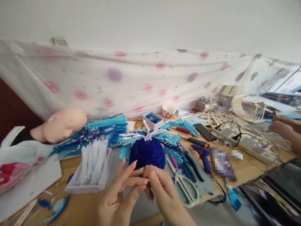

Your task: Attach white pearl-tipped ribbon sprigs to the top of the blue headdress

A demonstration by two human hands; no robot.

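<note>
Where a white plastic bag [33,150] lies far to the left of my left hand [122,194], a mannequin head [68,124] rests on its side just beyond it. Bundled turquoise and blue stems [108,124] spread next to that, farther from me than my hand. Nearer, just left of the same hand, a white box [82,189] on the table [77,207] holds white stems [94,157] with pearly beads at the near end. My left fingertips meet those of my right hand [162,188]; the fingers are bunched close, and I cannot tell whether either is clamped on something small. Right behind my fingertips sits the dark blue dome [147,152], topped with curving white beaded stems [147,135] and flanked by turquoise leafy sprays [178,125]. Just right of my right hand lie pale green-handled scissors [187,188], then teal-handled pliers [194,166] and a blue glue gun [204,157]. Well off to the right, another person's hand [282,127] reaches over the table.
</note>
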